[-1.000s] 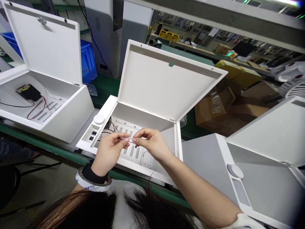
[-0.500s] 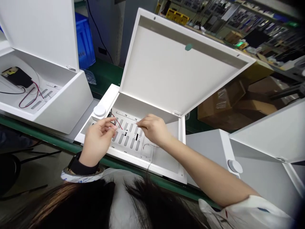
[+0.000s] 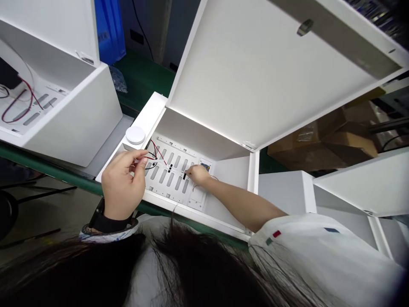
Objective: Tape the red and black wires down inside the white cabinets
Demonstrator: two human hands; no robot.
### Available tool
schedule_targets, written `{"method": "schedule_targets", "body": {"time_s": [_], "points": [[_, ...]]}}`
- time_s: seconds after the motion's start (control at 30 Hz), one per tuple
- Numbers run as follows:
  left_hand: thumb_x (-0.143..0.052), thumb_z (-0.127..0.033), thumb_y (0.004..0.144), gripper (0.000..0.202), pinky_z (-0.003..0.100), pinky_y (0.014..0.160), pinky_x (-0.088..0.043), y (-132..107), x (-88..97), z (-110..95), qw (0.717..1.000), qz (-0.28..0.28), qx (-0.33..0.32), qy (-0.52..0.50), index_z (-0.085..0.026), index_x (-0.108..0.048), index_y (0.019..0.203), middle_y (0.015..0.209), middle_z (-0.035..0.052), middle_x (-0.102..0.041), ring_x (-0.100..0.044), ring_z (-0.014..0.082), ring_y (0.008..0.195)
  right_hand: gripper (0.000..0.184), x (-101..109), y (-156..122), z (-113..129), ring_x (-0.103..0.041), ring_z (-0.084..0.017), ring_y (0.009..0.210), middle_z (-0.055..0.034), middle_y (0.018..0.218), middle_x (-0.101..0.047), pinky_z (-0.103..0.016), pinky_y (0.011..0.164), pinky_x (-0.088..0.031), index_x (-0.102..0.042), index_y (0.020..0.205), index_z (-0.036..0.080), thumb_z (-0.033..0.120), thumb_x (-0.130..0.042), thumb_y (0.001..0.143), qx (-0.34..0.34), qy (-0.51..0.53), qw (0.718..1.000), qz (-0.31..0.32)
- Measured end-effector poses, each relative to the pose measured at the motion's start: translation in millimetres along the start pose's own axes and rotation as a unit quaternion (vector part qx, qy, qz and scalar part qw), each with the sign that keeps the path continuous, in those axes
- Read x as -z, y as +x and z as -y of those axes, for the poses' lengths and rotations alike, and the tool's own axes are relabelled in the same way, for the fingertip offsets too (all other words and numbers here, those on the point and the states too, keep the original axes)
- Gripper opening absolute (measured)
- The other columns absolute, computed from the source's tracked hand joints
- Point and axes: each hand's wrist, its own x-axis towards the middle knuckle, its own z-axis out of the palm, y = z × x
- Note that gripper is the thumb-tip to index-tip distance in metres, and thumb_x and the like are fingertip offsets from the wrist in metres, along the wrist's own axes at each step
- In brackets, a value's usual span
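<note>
My left hand [image 3: 123,183] sits over the near left corner of an open white metal cabinet [image 3: 150,111], its fingers pinched on red and black wires [image 3: 152,150]. The wires rise from the cabinet floor, a slotted white panel [image 3: 164,175]. My right hand [image 3: 198,175] reaches further in, its bunched fingertips against the panel beside a small black clip [image 3: 184,175]. Whatever lies between those fingers is hidden. A small circuit board [image 3: 205,167] sits just beyond them. The cabinet's large white lid [image 3: 255,72] stands open above both hands.
A round white disc [image 3: 135,134] sits on the cabinet's left rim. Another open white cabinet [image 3: 73,115] stands to the left, and a third [image 3: 284,192] to the right. Below lie a green bench edge [image 3: 41,164] and cardboard boxes [image 3: 319,145]; a blue crate [image 3: 108,30] stands behind.
My view has tilted down and closer, so the lid looks larger. My right hand has moved from above the panel down to its right side. My left hand has closed on the wires.
</note>
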Motion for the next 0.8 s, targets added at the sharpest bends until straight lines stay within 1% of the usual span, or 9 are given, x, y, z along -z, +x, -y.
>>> {"method": "schedule_targets", "body": {"time_s": [0.1,0.27,0.4,0.53,0.67,0.8], "points": [[-0.058,-0.023,0.087,0.019,0.025,0.070,-0.049,0,0.3,1,1.000,0.005,0.001,0.000,-0.020,-0.068,0.103,0.090,0.0022,-0.068,-0.061,0.0137,0.076,0.036,-9,0,-2,-0.062,-0.021,0.106,-0.0072,0.115,-0.069,-0.024,0.091,-0.044,-0.068,0.121,0.022,0.018,-0.049,0.090,0.003,-0.014,1.000,0.013],[-0.058,-0.023,0.087,0.021,0.027,0.072,-0.049,0,-0.2,3,1.000,0.013,-0.004,0.021,-0.021,-0.068,0.106,0.092,0.0017,-0.069,-0.060,0.0136,0.074,0.040,-11,0,3,-0.061,-0.020,0.106,-0.0090,0.114,-0.068,-0.023,0.088,-0.042,-0.066,0.124,0.021,0.013,-0.044,0.092,0.001,-0.026,0.999,0.027],[-0.058,-0.023,0.087,0.019,0.027,0.072,-0.049,0,-1.1,2,1.000,0.013,-0.007,0.022,-0.019,-0.068,0.103,0.089,0.0020,-0.067,-0.061,0.0144,0.078,0.037,-13,0,6,-0.061,-0.021,0.101,-0.0123,0.104,-0.068,-0.024,0.081,-0.041,-0.069,0.119,0.017,0.013,-0.044,0.091,0.016,-0.052,0.998,0.023],[-0.058,-0.022,0.087,0.020,0.028,0.073,-0.049,0,-1.4,2,1.000,0.009,-0.007,0.021,-0.019,-0.068,0.104,0.090,0.0022,-0.067,-0.061,0.0146,0.079,0.035,-17,1,5,-0.061,-0.022,0.094,-0.0119,0.097,-0.067,-0.026,0.076,-0.041,-0.071,0.111,0.017,0.013,-0.043,0.091,0.035,-0.063,0.997,0.014],[-0.058,-0.023,0.087,0.019,0.028,0.073,-0.050,0,-1.5,3,1.000,0.011,-0.006,0.019,-0.020,-0.068,0.103,0.090,0.0024,-0.067,-0.061,0.0150,0.080,0.032,-16,2,6,-0.061,-0.022,0.094,-0.0124,0.099,-0.067,-0.026,0.074,-0.041,-0.072,0.105,0.015,0.015,-0.042,0.093,0.034,-0.077,0.996,0.017],[-0.058,-0.023,0.087,0.019,0.028,0.072,-0.049,0,-1.8,4,1.000,0.005,-0.008,0.027,-0.020,-0.068,0.103,0.088,0.0024,-0.067,-0.061,0.0150,0.078,0.031,-11,2,9,-0.062,-0.021,0.093,-0.0143,0.104,-0.066,-0.024,0.075,-0.040,-0.071,0.105,0.011,0.011,-0.044,0.091,0.027,-0.080,0.996,0.039]]}}
